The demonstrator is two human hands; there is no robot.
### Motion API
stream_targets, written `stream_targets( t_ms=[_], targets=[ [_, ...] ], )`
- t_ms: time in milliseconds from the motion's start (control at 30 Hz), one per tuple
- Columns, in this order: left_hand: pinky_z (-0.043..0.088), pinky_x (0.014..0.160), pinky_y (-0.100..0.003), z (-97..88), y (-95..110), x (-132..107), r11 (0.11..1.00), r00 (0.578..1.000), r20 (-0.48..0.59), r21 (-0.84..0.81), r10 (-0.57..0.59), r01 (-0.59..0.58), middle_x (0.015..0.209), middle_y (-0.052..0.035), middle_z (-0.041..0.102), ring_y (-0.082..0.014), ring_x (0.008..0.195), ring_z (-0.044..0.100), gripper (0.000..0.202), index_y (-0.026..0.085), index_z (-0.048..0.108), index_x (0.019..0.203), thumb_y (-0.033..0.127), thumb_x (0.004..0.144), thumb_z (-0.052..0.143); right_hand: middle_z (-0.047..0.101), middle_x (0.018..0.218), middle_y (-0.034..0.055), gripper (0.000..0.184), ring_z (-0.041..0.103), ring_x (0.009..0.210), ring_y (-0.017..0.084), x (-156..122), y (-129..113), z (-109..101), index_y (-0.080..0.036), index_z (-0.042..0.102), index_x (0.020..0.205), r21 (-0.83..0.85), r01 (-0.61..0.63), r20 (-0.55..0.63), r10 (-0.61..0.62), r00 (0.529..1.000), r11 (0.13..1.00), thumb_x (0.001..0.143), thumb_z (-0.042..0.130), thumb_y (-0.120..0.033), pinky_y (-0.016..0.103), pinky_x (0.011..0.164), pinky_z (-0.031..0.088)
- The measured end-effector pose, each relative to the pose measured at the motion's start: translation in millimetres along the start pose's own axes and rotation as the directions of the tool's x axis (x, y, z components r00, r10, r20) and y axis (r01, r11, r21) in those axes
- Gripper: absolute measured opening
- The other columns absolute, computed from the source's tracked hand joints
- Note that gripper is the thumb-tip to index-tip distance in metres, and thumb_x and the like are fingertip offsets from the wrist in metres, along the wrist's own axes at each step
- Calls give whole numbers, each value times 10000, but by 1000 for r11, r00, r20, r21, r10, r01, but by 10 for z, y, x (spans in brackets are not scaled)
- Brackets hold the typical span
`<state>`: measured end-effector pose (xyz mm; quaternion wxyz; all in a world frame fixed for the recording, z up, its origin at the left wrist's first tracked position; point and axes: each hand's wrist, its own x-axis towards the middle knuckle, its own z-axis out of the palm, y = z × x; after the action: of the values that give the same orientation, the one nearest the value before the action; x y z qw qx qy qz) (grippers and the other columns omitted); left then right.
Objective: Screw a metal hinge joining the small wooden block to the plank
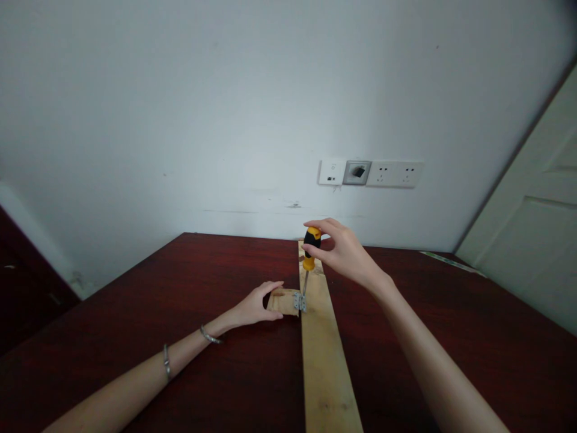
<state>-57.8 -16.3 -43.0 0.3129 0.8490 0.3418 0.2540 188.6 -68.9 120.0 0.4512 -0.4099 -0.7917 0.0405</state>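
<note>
While the right hand (345,248) pinches the screwdriver (309,255) between thumb and fingers, its shaft slants down to the metal hinge (299,301), the centre of the dial here; whether the tip sits in a screw is too small to tell. The left hand (256,305), at nine o'clock, spans the short wood block (285,302), thumb on the near edge and fingers on the far one. Because the shaft leans rather than standing square, the tip could skid and scratch the bare wood or jab towards the left hand's fingertips. A light grip on the block might let it twist, pulling the hinge out of line, and the long wooden plank (322,355), running from twelve towards half past five with neither hand pressing on it, could slide on the smooth tabletop (243,379). Plank and block are pale, flat timber, the plank knotted and stained darker towards its twelve o'clock end; the hinge is small, silvery and dotted with holes or screw heads. Yellow and black colour the screwdriver's rounded handle, against dark reddish wood-grain underneath.
</note>
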Motion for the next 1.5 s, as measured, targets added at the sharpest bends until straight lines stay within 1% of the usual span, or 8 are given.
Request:
stream_targets(
  t_ms=[100, 400, 533, 633, 833, 1067, 1333, 1500],
  targets=[
    [321, 1084, -453, 0, -1, 0, 1000, 1000, 1, -12, 3, -3, 1386, -102, 481, -294, 1262, 452, 789, 235, 443, 1374, 413, 679, 771, 583, 966, 67, 315, 614, 818, 173, 4, 19, -10, -217, 638, 1103, -37, -24, -1, 24, 1000, 999, 807, 644, -326, 331, 713, 573],
    [347, 1074, -425, 1, 9, -4, 999, 1000, 0, -38, 28, -28, 1369, -126, 489, -280, 1247, 470, 783, 187, 443, 1369, 400, 690, 771, 614, 1125, 80, 415, 603, 937, 215, -22, 57, -10, -231, 534, 1251, -93, -1, 29, 4, 1000, 996, 837, 555, -227, 377, 787, 536],
    [337, 1081, -437, -5, 30, -3, 1000, 1000, 5, -24, 20, -20, 1384, -129, 473, -286, 1257, 459, 784, 190, 439, 1372, 378, 688, 772, 579, 1044, 70, 398, 600, 775, 178, -24, 36, -13, -257, 559, 1221, -158, -25, 58, 34, 998, 987, 839, 601, -360, 377, 774, 531],
    [339, 1072, -465, -8, 44, -2, 1000, 1000, 9, -21, 15, -15, 1384, -122, 472, -296, 1254, 458, 774, 215, 443, 1370, 366, 686, 772, 560, 998, 60, 383, 580, 697, 148, -25, 30, -15, -246, 566, 1208, -164, -34, 58, 44, 997, 986, 839, 607, -339, 368, 765, 529],
    [345, 1066, -466, -6, 62, -1, 1000, 1000, 16, 3, 17, -17, 1359, -109, 489, -289, 1235, 469, 773, 221, 428, 1381, 370, 697, 758, 548, 1106, 78, 444, 589, 850, 178, -30, 58, -1, -220, 501, 1268, -131, -1, 44, 7, 999, 991, 827, 555, -206, 364, 790, 536],
    [345, 1067, -466, -3, 36, -4, 1000, 1000, 15, 9, 23, -23, 1362, -107, 481, -286, 1237, 465, 771, 228, 427, 1379, 376, 699, 760, 508, 1026, 60, 366, 593, 772, 152, -28, 79, -1, -232, 575, 1177, -112, -36, 31, 40, 999, 993, 831, 618, -342, 359, 786, 545],
    [347, 1065, -461, 7, -6, 4, 999, 999, 18, 9, 39, -39, 1366, -117, 475, -284, 1241, 464, 773, 217, 423, 1378, 372, 700, 760, 564, 1120, 86, 469, 584, 959, 212, -26, 44, -20, -200, 491, 1279, -118, -11, 36, 16, 999, 993, 814, 557, -180, 363, 792, 537],
    [340, 1069, -460, -1, 27, -6, 1000, 1000, 15, 0, 25, -25, 1364, -114, 479, -288, 1242, 462, 763, 219, 434, 1374, 377, 701, 758, 593, 1116, 74, 417, 601, 869, 203, -35, 30, -31, -239, 544, 1232, -172, -21, 52, 31, 998, 985, 836, 612, -350, 377, 764, 534]
  ],
)
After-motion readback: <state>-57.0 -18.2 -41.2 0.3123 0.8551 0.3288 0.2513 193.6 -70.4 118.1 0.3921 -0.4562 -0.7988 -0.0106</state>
